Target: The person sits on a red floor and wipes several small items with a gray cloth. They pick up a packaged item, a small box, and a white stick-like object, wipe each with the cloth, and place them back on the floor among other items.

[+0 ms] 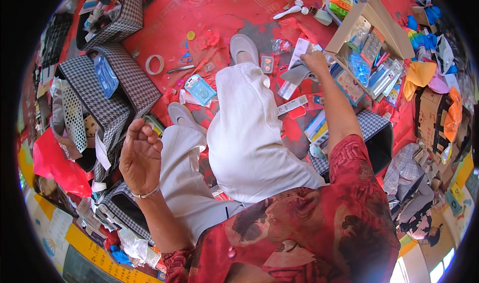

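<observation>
My right hand (315,63) reaches forward over the floor, its fingers closed on a limp grey piece that looks like cloth (295,74). Beneath and beside that piece lies a long white box (299,53). A cardboard box (346,31) packed with stationery and blister packs stands just right of this hand. My left hand (141,156) is raised beside my knee, palm up, with loosely bent fingers and nothing in them. A bracelet (146,192) circles that wrist. Nearest to it is a houndstooth storage box (142,86).
On the red, worn floor (184,8) lie a tape roll (154,64), blue scissors (186,57), a light-blue package (200,89) and a white ruler-like strip (292,105). More houndstooth boxes (127,16) line the left. Heaped cloths and bags, including an orange cloth (419,78), crowd the right.
</observation>
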A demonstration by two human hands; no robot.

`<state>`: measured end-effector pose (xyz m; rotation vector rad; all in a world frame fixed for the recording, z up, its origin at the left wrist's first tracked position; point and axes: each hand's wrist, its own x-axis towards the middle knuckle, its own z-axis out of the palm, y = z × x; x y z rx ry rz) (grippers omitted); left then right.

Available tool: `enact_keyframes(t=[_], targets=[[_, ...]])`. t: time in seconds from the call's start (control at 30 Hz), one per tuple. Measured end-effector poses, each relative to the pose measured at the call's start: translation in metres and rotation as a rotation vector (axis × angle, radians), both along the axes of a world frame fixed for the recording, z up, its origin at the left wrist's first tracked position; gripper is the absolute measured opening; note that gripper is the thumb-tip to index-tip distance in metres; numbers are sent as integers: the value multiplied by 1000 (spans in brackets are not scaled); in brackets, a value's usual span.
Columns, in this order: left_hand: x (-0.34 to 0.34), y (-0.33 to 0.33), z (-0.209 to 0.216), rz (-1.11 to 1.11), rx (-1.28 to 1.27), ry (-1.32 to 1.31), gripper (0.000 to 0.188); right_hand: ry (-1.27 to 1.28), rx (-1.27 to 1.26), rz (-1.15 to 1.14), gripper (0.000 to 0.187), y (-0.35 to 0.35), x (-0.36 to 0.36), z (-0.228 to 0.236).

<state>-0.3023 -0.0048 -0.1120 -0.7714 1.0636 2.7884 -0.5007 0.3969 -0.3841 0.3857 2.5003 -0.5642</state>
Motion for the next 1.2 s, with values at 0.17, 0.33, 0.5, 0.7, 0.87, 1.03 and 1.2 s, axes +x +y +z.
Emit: enact_keyframes(t=[0.17,0.33,0.5,0.7,0.87,1.03,1.2], targets=[[-2,0,1,10,5,7,38,48,11,14,47,40,16,12],[-3,4,1,5,-49,-51,36,-114,262,83,39,49,66,15],[-4,7,-2,-34,-74,-54,35,-120,358,193,35,44,79,4],[-5,8,-3,-40,-85,-66,36,-11,363,-47,43,2,84,0],[-5,10,-3,-42,-104,-96,35,-266,113,-229,66,-44,100,-12],[-4,10,-4,-36,-124,-104,35,-322,146,-258,58,-51,94,-29],[-3,8,-4,-46,-110,-91,35,-206,43,-147,50,-14,93,-43]])
